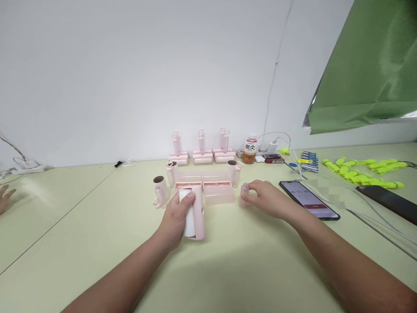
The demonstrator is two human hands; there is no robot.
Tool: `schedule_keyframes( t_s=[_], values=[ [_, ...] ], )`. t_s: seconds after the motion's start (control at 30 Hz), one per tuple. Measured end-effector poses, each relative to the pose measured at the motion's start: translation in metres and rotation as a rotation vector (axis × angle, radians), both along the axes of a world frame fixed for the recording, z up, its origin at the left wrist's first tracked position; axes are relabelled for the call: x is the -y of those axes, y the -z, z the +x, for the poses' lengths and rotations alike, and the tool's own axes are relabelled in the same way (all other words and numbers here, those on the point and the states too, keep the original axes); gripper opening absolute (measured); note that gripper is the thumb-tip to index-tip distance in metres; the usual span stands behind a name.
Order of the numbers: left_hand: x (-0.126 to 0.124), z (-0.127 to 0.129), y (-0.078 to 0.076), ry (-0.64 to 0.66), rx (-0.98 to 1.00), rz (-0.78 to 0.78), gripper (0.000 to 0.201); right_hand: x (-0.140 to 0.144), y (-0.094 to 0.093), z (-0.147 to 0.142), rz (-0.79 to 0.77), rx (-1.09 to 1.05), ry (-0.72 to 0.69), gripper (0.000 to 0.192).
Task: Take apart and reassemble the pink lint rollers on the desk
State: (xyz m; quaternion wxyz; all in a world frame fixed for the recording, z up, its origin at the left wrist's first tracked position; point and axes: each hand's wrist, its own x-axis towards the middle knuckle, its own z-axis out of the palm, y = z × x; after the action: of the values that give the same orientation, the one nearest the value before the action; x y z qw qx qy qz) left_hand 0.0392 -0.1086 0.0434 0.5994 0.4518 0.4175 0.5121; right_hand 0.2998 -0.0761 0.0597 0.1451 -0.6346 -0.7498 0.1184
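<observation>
My left hand (176, 217) grips a white paper roll (189, 219) that sits in a pink lint-roller case (199, 215) resting on the pale green table (228, 269). My right hand (269, 199) lies on the table to the right, its fingertips pinching a small pink handle piece (244, 194). Between and behind the hands lie two pink open cases (219, 192). Loose rolls with cardboard cores (160, 184) and pink handles (236, 173) stand around them.
Three assembled pink lint rollers (202, 154) stand near the wall, beside a drink bottle (250, 150) and chargers. Two phones (309, 199) (387, 202), yellow-green pieces (361, 171) and cables lie at right. Another person's hand (4, 196) shows at left. Green sheet (368, 65) hangs upper right.
</observation>
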Motion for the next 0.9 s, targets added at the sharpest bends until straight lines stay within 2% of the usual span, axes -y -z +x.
schedule_keyframes(
  t_s=[0.13,0.27,0.33,0.4,0.47,0.53,0.67,0.9],
  values=[
    [0.001,0.001,-0.002,-0.002,0.126,-0.134,0.037,0.002,-0.001,-0.002,0.088,-0.039,0.009,0.029],
    [0.000,0.000,-0.004,0.018,0.225,-0.198,0.031,0.013,-0.004,-0.011,0.256,-0.113,0.023,0.025],
    [0.000,0.000,-0.005,0.046,0.254,-0.201,0.030,0.022,-0.004,-0.018,0.296,-0.224,-0.094,0.021],
    [0.000,0.001,-0.006,0.066,0.256,-0.186,0.031,0.031,-0.003,-0.026,0.280,-0.318,-0.297,0.016],
    [0.000,0.001,-0.005,0.072,0.235,-0.166,0.033,0.038,0.001,-0.032,0.269,-0.340,-0.480,0.011],
    [0.000,0.001,-0.004,0.078,0.211,-0.140,0.035,0.042,0.006,-0.037,0.289,-0.316,-0.587,0.013],
    [0.001,0.001,-0.001,0.112,0.190,-0.082,0.033,0.039,0.017,-0.041,0.360,-0.322,-0.671,0.035],
    [0.000,0.003,0.003,0.117,0.107,-0.026,0.036,0.037,0.017,-0.042,0.437,-0.372,-0.675,0.032]
  ],
)
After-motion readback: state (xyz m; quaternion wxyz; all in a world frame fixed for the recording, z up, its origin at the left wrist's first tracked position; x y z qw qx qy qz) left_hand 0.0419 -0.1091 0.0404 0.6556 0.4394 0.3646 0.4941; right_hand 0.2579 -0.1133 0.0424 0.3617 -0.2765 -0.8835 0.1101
